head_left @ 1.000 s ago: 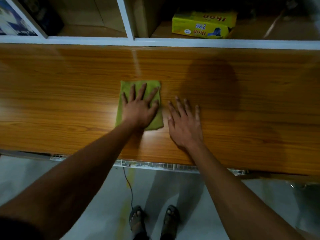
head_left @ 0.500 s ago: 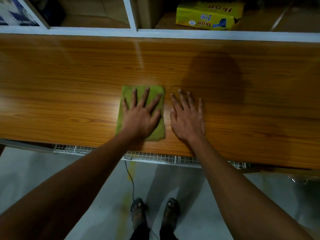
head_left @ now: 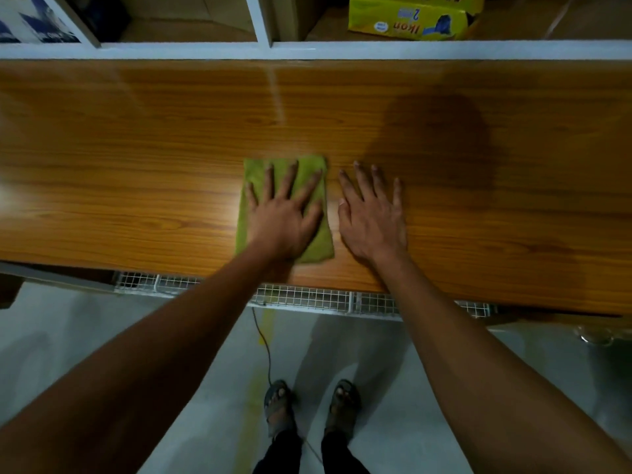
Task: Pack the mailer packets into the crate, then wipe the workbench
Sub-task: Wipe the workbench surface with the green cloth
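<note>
Table [head_left: 136,186] of glossy wood grain runs across my whole view, with a white-framed shelf unit [head_left: 307,49] along its far edge. On my far left, inside the shelf, I see a blue-and-white printed item [head_left: 27,25] whose nature I cannot tell. Moving right, a folded green cloth [head_left: 251,172] lies flat on the table near the front edge, a little left of the middle. My left hand [head_left: 284,217] presses down on it with fingers straight and spread, the palm covering its near half. Just beside the cloth, not touching it, my right hand [head_left: 372,220] rests flat on the bare wood, fingers also straight and slightly fanned, holding nothing. Further right, a dark shadow falls over the table. Above that, a yellow box [head_left: 410,18] with blue print sits in the shelf. Under the front edge I see a white wire grid [head_left: 307,297], and below it my sandalled feet [head_left: 278,405] on a pale floor.
</note>
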Demonstrator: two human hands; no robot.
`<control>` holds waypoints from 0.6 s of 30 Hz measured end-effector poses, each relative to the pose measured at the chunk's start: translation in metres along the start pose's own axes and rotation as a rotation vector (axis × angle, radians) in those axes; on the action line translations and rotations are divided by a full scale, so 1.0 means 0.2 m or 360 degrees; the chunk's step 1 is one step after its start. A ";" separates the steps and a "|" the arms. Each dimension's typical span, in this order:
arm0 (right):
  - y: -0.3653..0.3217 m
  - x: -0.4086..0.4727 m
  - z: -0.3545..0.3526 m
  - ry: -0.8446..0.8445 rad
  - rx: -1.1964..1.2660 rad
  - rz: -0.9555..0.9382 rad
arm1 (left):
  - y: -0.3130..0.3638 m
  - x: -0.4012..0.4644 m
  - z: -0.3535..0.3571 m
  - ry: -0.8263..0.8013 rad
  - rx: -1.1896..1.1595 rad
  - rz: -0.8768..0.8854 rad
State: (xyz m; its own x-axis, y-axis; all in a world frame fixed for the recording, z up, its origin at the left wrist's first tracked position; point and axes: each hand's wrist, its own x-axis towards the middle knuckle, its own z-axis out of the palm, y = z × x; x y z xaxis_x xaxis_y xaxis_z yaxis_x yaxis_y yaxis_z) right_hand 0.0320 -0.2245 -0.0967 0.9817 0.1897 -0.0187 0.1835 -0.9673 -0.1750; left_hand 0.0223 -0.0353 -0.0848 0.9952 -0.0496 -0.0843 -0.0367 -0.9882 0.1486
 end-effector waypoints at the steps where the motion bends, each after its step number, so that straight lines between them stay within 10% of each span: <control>1: 0.00 0.00 -0.01 0.0008 0.0008 -0.0011 | 0.00 0.11 -0.01 -0.0028 -0.0025 -0.0056; 11: 0.44 -0.24 -0.13 -0.0087 -0.0018 0.0097 | 0.53 -0.42 0.08 -0.0133 -0.0022 0.0108; 18: 0.66 -0.14 -0.12 0.0000 -0.0040 0.0222 | 0.63 0.36 0.07 -0.0035 -0.0102 0.0092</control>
State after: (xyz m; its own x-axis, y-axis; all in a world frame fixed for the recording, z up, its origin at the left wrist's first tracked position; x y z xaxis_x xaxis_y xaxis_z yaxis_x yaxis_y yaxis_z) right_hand 0.0295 -0.3615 -0.0946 0.9977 0.0530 -0.0413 0.0465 -0.9882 -0.1462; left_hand 0.0886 -0.1664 -0.0867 0.9894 -0.1100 -0.0952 -0.0873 -0.9724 0.2166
